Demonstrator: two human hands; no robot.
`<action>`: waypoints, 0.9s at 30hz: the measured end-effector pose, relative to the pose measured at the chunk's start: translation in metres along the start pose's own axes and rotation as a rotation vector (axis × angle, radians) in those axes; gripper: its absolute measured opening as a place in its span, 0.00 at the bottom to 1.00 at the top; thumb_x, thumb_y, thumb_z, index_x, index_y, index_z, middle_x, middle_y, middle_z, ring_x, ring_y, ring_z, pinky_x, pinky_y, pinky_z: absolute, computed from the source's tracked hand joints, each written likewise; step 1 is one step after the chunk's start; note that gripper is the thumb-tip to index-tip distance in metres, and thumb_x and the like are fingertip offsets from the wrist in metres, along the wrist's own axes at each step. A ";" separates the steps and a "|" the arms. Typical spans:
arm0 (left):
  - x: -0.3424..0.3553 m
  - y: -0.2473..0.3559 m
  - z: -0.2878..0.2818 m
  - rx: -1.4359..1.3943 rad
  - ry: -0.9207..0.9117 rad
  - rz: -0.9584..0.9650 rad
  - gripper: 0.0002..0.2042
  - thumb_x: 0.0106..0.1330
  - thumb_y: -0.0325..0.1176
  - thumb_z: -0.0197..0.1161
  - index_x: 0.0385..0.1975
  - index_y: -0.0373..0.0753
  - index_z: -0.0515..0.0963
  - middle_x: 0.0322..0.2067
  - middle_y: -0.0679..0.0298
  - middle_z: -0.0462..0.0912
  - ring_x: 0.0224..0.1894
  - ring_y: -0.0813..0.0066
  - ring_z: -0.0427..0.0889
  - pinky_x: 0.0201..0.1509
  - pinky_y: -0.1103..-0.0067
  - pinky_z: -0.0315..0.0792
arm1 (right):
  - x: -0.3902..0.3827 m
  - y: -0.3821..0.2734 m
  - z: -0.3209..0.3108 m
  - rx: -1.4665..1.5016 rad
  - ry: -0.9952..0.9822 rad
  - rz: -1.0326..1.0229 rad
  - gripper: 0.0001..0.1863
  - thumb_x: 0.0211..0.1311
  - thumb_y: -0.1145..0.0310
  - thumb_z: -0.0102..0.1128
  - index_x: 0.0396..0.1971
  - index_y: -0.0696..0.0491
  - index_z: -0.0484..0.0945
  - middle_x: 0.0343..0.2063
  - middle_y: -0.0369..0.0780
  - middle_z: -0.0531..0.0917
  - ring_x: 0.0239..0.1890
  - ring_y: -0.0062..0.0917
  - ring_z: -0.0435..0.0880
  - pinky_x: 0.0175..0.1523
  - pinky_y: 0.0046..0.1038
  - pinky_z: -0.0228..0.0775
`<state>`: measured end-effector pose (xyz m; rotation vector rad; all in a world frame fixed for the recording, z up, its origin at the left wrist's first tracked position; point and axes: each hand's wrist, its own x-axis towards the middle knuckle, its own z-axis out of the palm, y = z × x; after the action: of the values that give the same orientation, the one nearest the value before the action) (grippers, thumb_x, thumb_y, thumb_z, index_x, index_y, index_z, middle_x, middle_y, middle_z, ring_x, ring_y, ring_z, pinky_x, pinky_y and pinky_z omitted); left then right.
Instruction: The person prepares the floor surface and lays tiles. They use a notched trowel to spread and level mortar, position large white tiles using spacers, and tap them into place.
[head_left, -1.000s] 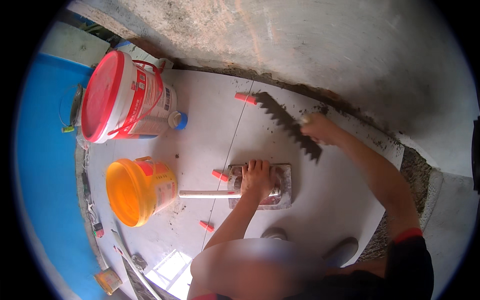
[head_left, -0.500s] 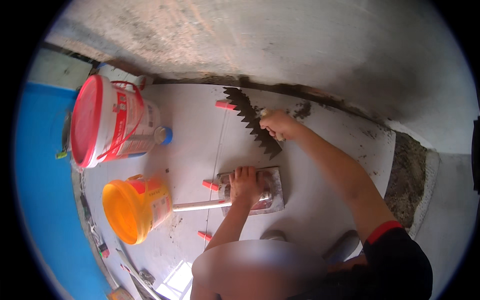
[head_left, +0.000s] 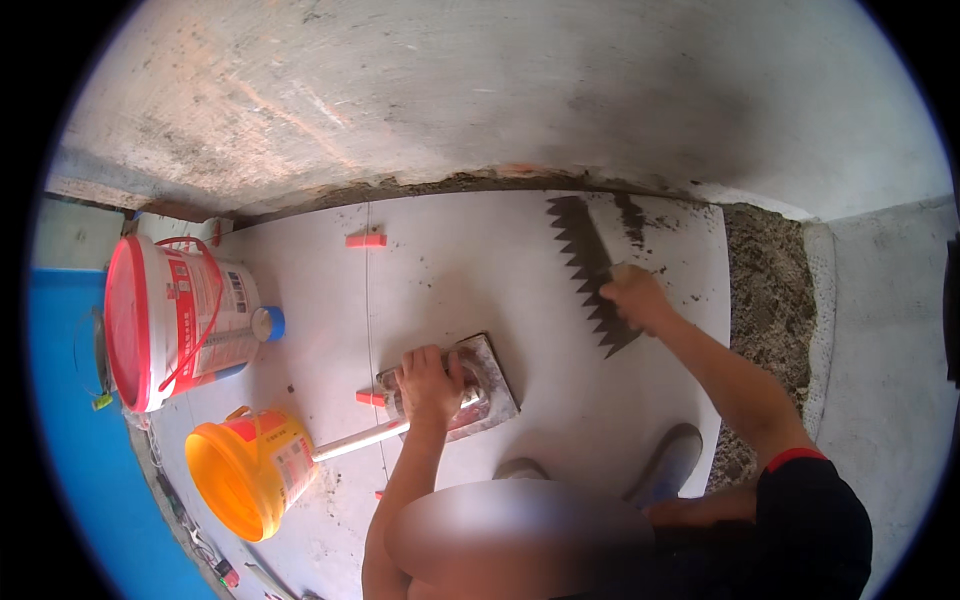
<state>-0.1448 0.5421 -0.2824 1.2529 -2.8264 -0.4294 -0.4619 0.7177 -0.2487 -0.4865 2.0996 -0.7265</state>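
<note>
My right hand [head_left: 638, 298] is closed round the handle of a notched trowel [head_left: 590, 255], a long dark blade with large teeth along its left edge. The blade stands over the right part of the pale tile floor [head_left: 520, 270], beside a dark mortar smear [head_left: 630, 218]. Lower and to the left, my left hand [head_left: 430, 388] presses down with bent fingers on a rectangular float [head_left: 490, 385], stained reddish brown. A white pole [head_left: 360, 440] runs from beside the orange bucket to under this hand. What my left palm covers is hidden.
A white bucket with a red lid [head_left: 215, 310] lies at the left, near a blue-capped bottle [head_left: 268, 323]. Below it is an open orange bucket [head_left: 275, 465]. Red wedges [head_left: 366, 241] line the tile joint. Rough mortar [head_left: 770, 290] borders the right edge; a bare wall [head_left: 480, 90] rises behind.
My right hand has moved the notched trowel to the right, and a dark mortar streak shows there. The view has shifted; the float under my left hand now lies turned at an angle.
</note>
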 end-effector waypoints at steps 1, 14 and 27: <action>0.001 0.001 0.001 0.006 -0.010 -0.001 0.12 0.67 0.42 0.58 0.37 0.38 0.73 0.41 0.56 0.78 0.51 0.54 0.74 0.54 0.57 0.66 | -0.002 -0.004 0.009 -0.099 -0.025 -0.047 0.13 0.57 0.64 0.61 0.38 0.57 0.78 0.29 0.46 0.79 0.32 0.37 0.76 0.36 0.39 0.67; -0.001 0.011 -0.002 -0.008 0.088 0.090 0.10 0.66 0.39 0.59 0.33 0.38 0.74 0.35 0.56 0.78 0.44 0.52 0.75 0.50 0.59 0.67 | 0.016 0.084 -0.078 -0.099 0.028 -0.149 0.11 0.55 0.68 0.61 0.36 0.57 0.78 0.20 0.43 0.77 0.18 0.33 0.77 0.25 0.34 0.70; 0.000 0.005 0.004 0.065 0.088 0.052 0.12 0.68 0.42 0.58 0.33 0.38 0.74 0.35 0.57 0.79 0.47 0.53 0.76 0.51 0.60 0.67 | -0.017 0.122 -0.136 -0.381 0.280 -0.131 0.18 0.50 0.64 0.64 0.39 0.58 0.81 0.23 0.46 0.83 0.27 0.35 0.83 0.36 0.37 0.76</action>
<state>-0.1486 0.5462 -0.2851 1.1742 -2.8131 -0.2758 -0.5733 0.8630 -0.2524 -0.7728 2.5036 -0.4859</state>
